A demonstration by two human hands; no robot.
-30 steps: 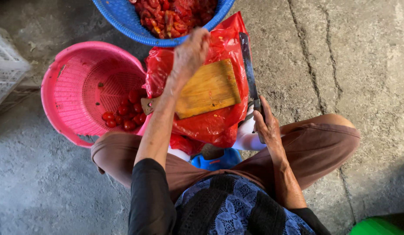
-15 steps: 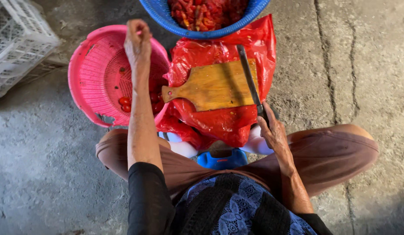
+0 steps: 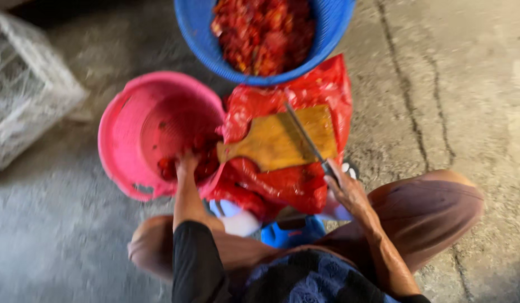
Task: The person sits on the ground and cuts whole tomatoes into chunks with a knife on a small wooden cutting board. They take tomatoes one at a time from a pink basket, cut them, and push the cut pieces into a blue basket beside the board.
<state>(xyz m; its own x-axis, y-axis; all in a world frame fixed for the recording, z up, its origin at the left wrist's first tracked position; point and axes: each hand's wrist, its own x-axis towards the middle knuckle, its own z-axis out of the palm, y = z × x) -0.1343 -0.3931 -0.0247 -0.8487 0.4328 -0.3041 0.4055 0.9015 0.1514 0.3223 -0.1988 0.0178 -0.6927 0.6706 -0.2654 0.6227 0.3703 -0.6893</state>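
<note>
You squat on the concrete floor [image 3: 473, 84], your left hand [image 3: 187, 164] reaching into the pink basket [image 3: 131, 129] among small red tomatoes [image 3: 167, 166]; blur hides whether its grip is clenched or released. Your right hand [image 3: 345, 188] grasps a knife [image 3: 306, 137], its blade lying across the wooden cutting board [image 3: 282, 140] on a red plastic bag [image 3: 293, 185]. A blue basket [image 3: 198, 39] of chopped red pieces sits just beyond.

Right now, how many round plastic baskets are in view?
2: a pink basket on the left that the left hand reaches into, and a blue basket at top, partly cut off.
</note>
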